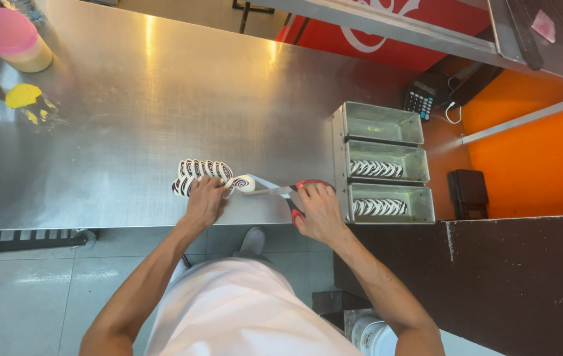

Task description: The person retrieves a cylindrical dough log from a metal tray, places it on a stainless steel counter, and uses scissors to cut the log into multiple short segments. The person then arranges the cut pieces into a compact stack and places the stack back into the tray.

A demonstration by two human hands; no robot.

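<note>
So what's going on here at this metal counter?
A person stands at a stainless steel counter. Their left hand rests on a row of purple-and-white swirled dough slices, while the right hand holds red-handled scissors, blades pointing at the end slice. Beside the right hand sit three rectangular metal loaf tins; the two nearer ones already hold swirled slices, and the farthest is empty.
</note>
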